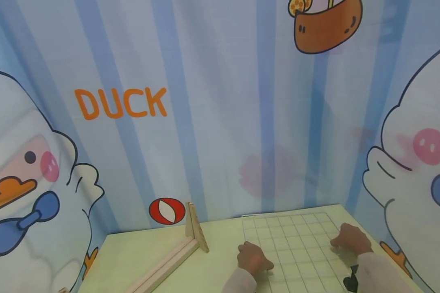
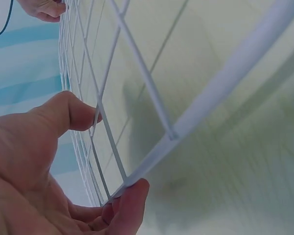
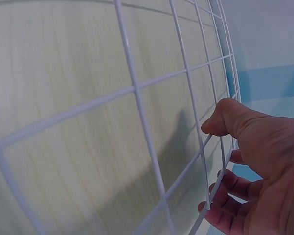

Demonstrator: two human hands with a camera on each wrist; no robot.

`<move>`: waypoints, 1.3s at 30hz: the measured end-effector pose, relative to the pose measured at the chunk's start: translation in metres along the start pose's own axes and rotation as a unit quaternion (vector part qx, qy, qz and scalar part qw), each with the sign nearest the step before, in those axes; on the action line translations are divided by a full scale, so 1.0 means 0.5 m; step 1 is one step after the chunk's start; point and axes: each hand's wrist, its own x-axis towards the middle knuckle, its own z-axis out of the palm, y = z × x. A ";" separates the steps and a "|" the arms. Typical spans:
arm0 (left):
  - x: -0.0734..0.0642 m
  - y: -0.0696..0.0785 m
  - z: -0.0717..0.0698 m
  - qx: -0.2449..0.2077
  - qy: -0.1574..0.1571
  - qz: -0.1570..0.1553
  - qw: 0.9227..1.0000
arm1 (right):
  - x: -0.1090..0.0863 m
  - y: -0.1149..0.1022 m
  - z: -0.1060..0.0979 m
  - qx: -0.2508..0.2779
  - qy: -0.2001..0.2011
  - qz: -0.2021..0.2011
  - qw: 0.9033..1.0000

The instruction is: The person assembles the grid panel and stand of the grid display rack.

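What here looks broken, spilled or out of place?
Nothing stands out. The white wire grid, gripped by the left hand and right hand, shows no obvious bend; the wooden piece sits slantwise on the table, but nothing looks spilled.

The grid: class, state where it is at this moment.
In the head view, the grid is at the lower right, held between the left hand and right hand, over the table, right of the wooden piece.

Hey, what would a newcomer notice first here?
Probably the big white cartoon figures at either side of the backdrop, with orange "DUCK" lettering upper left. Below, a white wire grid spans the table's right part, left grip and right grip at opposite edges.
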 end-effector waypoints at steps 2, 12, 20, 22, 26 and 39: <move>0.001 -0.002 -0.003 0.017 0.001 0.016 1.000 | 0.002 0.001 -0.004 -0.001 0.005 -0.013 1.000; 0.015 -0.002 -0.039 0.069 0.036 0.064 0.995 | -0.001 -0.029 -0.048 -0.021 0.044 -0.061 0.997; 0.029 -0.002 -0.067 0.065 0.082 0.058 0.993 | 0.010 -0.064 -0.082 -0.007 0.064 -0.038 0.997; 0.034 0.001 -0.072 0.060 0.099 0.059 0.992 | 0.011 -0.070 -0.091 0.003 0.072 -0.032 0.997; 0.040 0.003 -0.090 0.028 0.136 0.050 0.989 | 0.007 -0.087 -0.104 0.031 0.103 -0.032 0.994; 0.065 0.010 -0.131 -0.049 0.202 0.034 0.978 | 0.004 -0.142 -0.140 0.079 0.221 -0.047 0.971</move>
